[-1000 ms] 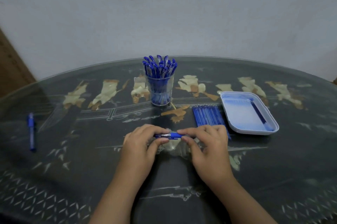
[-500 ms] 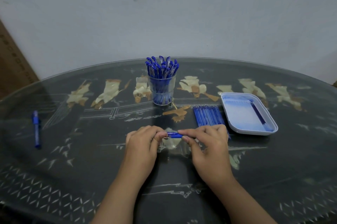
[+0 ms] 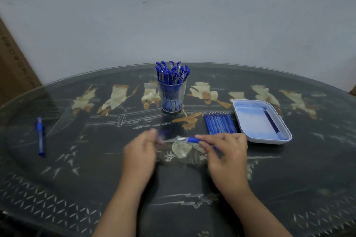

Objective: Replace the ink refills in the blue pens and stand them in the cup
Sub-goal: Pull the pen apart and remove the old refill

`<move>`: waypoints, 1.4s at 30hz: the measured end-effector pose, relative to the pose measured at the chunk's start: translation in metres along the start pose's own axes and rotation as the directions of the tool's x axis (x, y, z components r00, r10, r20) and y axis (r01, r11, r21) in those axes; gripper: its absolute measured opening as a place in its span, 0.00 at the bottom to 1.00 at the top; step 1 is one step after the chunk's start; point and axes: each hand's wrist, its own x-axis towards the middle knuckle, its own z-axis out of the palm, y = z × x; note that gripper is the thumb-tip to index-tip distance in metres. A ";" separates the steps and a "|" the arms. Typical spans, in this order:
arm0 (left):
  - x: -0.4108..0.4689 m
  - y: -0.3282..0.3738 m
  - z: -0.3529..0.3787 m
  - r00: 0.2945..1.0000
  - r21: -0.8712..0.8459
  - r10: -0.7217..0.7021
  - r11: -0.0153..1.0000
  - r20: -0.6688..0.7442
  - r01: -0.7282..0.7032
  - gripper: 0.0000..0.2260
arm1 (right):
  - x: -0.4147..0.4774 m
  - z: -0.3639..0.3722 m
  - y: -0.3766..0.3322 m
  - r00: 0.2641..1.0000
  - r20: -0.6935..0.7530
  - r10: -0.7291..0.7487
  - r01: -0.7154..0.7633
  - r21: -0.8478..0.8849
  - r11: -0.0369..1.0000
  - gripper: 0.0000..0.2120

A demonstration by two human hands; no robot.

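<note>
On the dark glass-topped oval table point(image 3: 77, 169) everything sits within reach: at right the white plastic tray point(image 3: 269, 141), for spent refills we judge; upper centre the clear glass cup point(image 3: 172, 109) of pens; beside the tray the row of blue refills point(image 3: 219, 124). At centre our right hand point(image 3: 227, 155) pinches the blue plastic pen point(image 3: 192, 139); our left hand point(image 3: 140, 152) is too blurred to tell its grip.

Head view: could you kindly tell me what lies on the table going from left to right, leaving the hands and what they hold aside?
Lone blue pen → cup of pens → row of refills → tray.
</note>
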 end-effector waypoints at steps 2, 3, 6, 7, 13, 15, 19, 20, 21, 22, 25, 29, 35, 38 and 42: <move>0.001 -0.002 -0.001 0.998 -0.073 -0.027 0.997 -0.049 0.023 0.17 | 0.000 -0.001 0.000 1.000 -0.019 0.012 -0.012 0.003 1.000 0.08; 0.000 -0.002 0.000 0.999 -0.054 0.008 0.998 -0.050 -0.011 0.17 | -0.001 0.000 -0.001 1.000 -0.017 -0.002 0.002 -0.009 1.000 0.08; 0.002 -0.006 0.004 0.987 -0.039 0.087 0.995 -0.132 -0.093 0.15 | 0.000 0.001 -0.001 0.999 -0.026 0.033 -0.033 -0.006 0.999 0.09; 0.002 -0.006 0.003 0.981 -0.017 0.116 0.993 -0.156 -0.120 0.12 | 0.000 0.001 0.000 0.999 -0.029 0.036 -0.036 -0.017 0.999 0.09; 0.003 -0.006 0.007 0.999 0.404 0.015 0.914 0.044 -0.032 0.04 | 0.000 0.002 0.000 0.998 -0.009 0.061 -0.062 -0.110 0.992 0.10; 0.003 -0.005 0.006 0.997 0.455 -0.018 0.890 0.079 -0.020 0.04 | 0.000 0.003 0.000 0.998 0.002 0.064 -0.063 -0.119 0.991 0.10; 0.002 -0.002 0.005 0.995 0.442 0.010 0.896 0.095 -0.051 0.09 | 0.001 0.005 0.001 0.997 0.023 0.078 -0.075 -0.113 0.991 0.10; 0.001 -0.001 0.005 0.995 0.414 0.034 0.908 0.092 -0.069 0.12 | 0.001 0.005 0.001 0.996 0.028 0.082 -0.079 -0.113 0.991 0.10; 0.001 0.001 0.005 0.993 0.354 0.067 0.930 0.094 -0.097 0.14 | 0.001 0.005 0.002 0.996 0.034 0.088 -0.084 -0.113 0.990 0.10; 0.001 0.002 0.004 0.989 0.270 0.098 0.955 0.107 -0.124 0.16 | 0.001 0.005 0.003 0.995 0.041 0.094 -0.089 -0.113 0.990 0.10; 0.000 0.001 0.003 0.975 0.038 0.176 0.982 0.138 -0.183 0.18 | 0.001 0.006 0.003 0.993 0.066 0.093 -0.085 -0.117 0.990 0.08; 0.002 -0.001 0.004 0.976 -0.036 0.199 0.980 0.086 -0.196 0.11 | 0.000 0.005 0.001 0.995 0.093 0.030 -0.020 -0.109 0.994 0.08; 0.001 -0.003 0.008 0.969 0.009 0.225 0.974 0.103 -0.228 0.15 | 0.000 0.006 -0.001 0.996 0.090 -0.006 0.014 -0.080 0.997 0.08; 0.000 -0.001 0.007 0.976 -0.027 0.169 0.986 0.140 -0.167 0.12 | 0.000 0.006 -0.001 0.997 0.077 0.012 -0.007 -0.066 0.998 0.08; 0.002 -0.001 0.005 0.968 -0.067 0.193 0.981 0.163 -0.184 0.07 | 0.000 0.004 -0.001 0.997 0.080 0.022 -0.016 -0.076 0.997 0.09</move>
